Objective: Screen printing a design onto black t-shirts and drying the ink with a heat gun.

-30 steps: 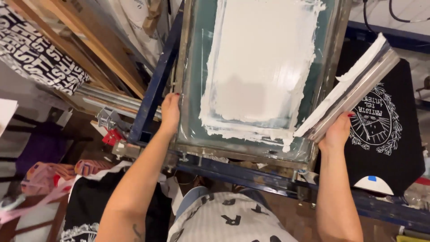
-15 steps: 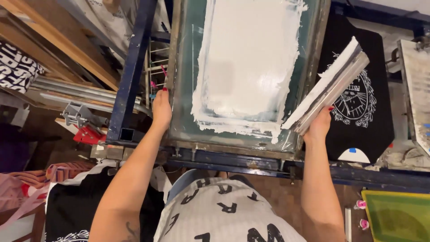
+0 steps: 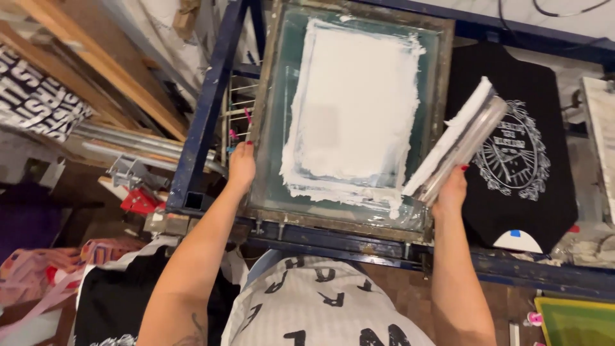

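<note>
Squeegee — lower, nearer the screen

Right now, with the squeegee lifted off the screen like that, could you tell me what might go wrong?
1. The squeegee in the right hand is loaded with white ink and tilts out past the frame's edge, toward the printed black shirt; a drip could spoil the print.
2. The left hand grips the frame right beside the wet ink, so fingers may smear it.
</note>
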